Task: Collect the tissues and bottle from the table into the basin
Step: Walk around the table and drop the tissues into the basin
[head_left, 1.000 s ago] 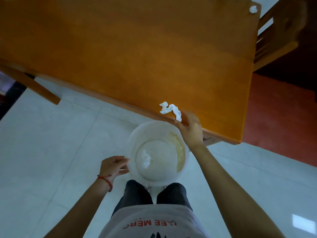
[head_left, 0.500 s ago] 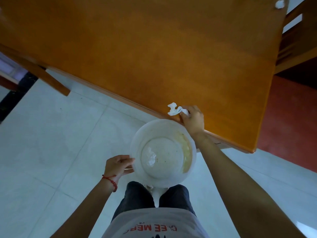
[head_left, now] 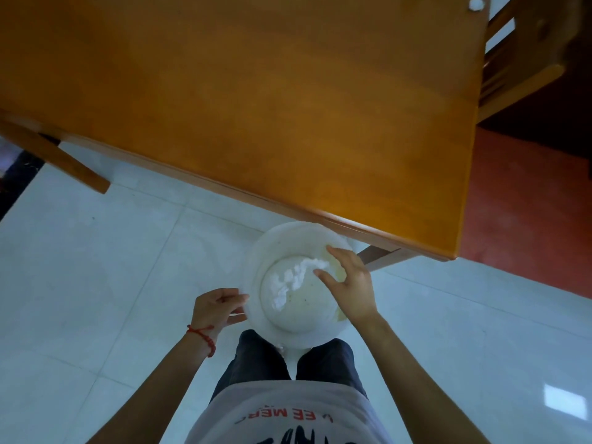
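A white plastic basin (head_left: 256,267) hangs just below the near edge of the orange wooden table (head_left: 256,91). My left hand (head_left: 217,307) grips its left rim. My right hand (head_left: 349,283) hovers over the basin's right side with fingers spread and nothing in them. White crumpled tissues (head_left: 294,275) lie inside the basin, just left of my right fingertips. Another small white tissue ball (head_left: 477,1) sits at the table's far right corner. No bottle is in view.
A wooden chair (head_left: 519,59) stands at the table's right end. A wooden bench or table leg (head_left: 64,158) juts out at the left. The floor is pale tile, with a red area (head_left: 528,203) to the right. My legs are under the basin.
My right hand has drawn the tissue off the table edge and let it go into the basin; its fingers are now spread. The view shifted left.
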